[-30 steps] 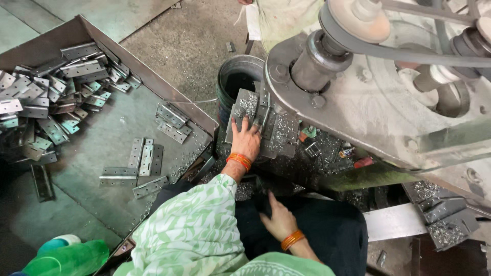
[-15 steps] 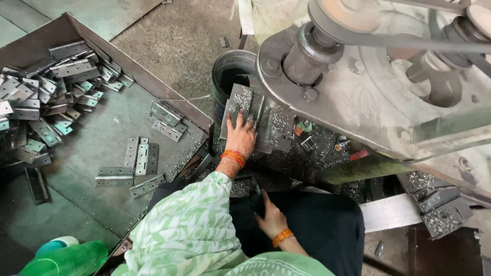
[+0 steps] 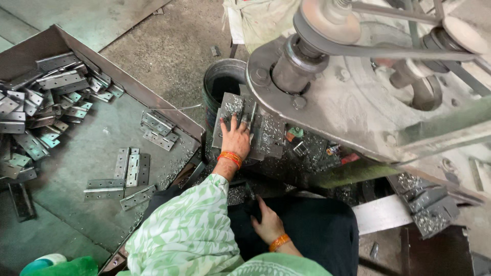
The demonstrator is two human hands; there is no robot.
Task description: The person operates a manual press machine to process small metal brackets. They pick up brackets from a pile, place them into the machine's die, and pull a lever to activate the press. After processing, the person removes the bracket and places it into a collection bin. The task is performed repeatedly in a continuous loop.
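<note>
Left hand (image 3: pixel 236 140) lies open, fingers spread on the hinge plate (image 3: pixel 240 110) beneath the press (image 3: pixel 358 92); right hand (image 3: pixel 267 222) rests open, seemingly empty. The press could crush fingers.

left fingertips (image 3: pixel 240 122): my left hand (image 3: pixel 236 143) is covering part of the metal plate (image 3: pixel 232 110) at the machine (image 3: pixel 358 97); whether I am pressing or gripping is staying unclear.
right hand (image 3: pixel 267 225): resting on dark cloth at six o'clock, wrist running off the bottom edge.
green bottle (image 3: pixel 66 267): getting cut off at seven o'clock.
hinge pile (image 3: pixel 41 102): running past the nine o'clock edge.
</note>
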